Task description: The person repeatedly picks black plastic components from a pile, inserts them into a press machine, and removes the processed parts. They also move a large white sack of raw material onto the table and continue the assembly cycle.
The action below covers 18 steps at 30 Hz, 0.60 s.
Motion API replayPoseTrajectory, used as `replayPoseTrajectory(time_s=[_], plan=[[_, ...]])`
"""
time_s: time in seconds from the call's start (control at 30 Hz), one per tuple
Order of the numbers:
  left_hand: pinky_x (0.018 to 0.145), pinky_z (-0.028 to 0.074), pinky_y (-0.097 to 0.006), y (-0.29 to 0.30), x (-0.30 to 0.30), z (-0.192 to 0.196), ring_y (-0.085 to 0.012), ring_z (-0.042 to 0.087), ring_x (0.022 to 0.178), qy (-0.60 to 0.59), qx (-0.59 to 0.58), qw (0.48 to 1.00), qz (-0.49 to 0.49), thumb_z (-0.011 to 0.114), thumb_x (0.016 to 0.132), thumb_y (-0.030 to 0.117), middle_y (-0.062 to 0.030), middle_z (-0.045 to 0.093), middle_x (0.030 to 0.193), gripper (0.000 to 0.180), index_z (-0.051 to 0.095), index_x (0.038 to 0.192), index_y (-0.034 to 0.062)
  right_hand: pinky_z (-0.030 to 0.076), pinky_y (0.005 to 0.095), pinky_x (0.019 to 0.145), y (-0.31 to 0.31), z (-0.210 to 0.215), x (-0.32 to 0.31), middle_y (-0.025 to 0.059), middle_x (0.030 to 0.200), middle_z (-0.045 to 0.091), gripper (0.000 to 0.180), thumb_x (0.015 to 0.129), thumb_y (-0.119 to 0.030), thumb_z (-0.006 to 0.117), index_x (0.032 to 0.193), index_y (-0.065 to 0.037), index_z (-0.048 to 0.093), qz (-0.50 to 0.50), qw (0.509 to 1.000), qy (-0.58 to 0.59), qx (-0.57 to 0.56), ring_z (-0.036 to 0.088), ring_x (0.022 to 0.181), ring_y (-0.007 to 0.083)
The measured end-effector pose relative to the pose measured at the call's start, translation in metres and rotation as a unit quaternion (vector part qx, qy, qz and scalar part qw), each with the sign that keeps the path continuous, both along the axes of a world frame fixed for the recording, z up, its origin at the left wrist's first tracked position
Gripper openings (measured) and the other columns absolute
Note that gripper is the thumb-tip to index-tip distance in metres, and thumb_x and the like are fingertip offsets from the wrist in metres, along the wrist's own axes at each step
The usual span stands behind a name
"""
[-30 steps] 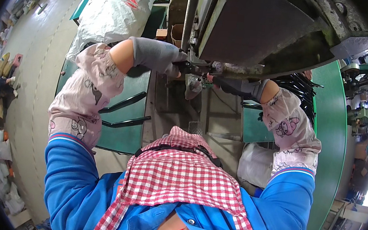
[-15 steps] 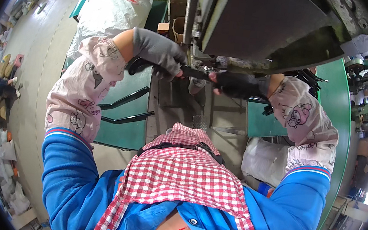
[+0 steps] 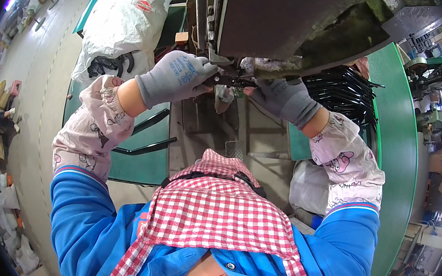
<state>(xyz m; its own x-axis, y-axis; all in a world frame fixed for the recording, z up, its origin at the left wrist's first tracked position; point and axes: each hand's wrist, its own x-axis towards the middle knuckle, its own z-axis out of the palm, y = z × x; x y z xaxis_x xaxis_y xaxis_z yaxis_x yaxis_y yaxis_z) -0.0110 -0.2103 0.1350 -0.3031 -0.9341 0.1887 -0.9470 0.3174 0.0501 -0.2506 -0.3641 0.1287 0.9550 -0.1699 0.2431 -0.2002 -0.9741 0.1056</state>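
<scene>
Both my hands wear grey gloves and meet below the large machine head. A small dark metal part with holes spans the gap between my fingertips. My left hand has its fingers closed on the left end of that part. On its right end, my right hand pinches with thumb and fingers, close under the machine's lower edge. Beneath the part, a pale metal piece of the machine shows. My fingers cover much of the dark part, so its full shape is hidden.
Two black bent tubes lie on the green table at left. Black curved parts rest on a white sack. At right, a pile of black tubes sits on the green bench. A white bundle is below.
The long black part between my hands, with its curved end under the left hand, no longer shows. Both hands now meet closer together at the machine. The view has shifted.
</scene>
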Motion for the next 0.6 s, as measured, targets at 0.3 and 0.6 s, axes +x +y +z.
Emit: replayPoseTrajectory(time_s=[0.3,0.6], plan=[[0.072,0.052,-0.041,-0.010,0.002,-0.001,-0.0322,0.066,0.085,0.004,0.111,0.994,-0.013,0.069,0.084,0.027,-0.0136,0.064,0.094,0.037,0.060,0.111,0.0046,0.050,0.0404,0.073,-0.013,-0.007,0.018,0.0111,0.075,0.063,0.056,0.101,-0.055,0.040,0.091,-0.006,0.064,-0.029,0.909,0.214,0.358,0.063,0.073,0.0302],[0.080,0.053,-0.040,-0.043,0.017,-0.015,-0.0304,0.069,0.095,-0.131,0.051,0.985,-0.099,0.065,0.086,0.024,-0.0129,0.069,0.099,0.042,0.058,0.124,0.0082,0.045,0.0304,0.060,-0.001,-0.020,0.013,0.0024,0.067,0.060,0.058,0.100,-0.059,0.042,0.085,-0.009,0.066,-0.121,0.754,0.211,0.609,0.056,0.062,0.0150]])
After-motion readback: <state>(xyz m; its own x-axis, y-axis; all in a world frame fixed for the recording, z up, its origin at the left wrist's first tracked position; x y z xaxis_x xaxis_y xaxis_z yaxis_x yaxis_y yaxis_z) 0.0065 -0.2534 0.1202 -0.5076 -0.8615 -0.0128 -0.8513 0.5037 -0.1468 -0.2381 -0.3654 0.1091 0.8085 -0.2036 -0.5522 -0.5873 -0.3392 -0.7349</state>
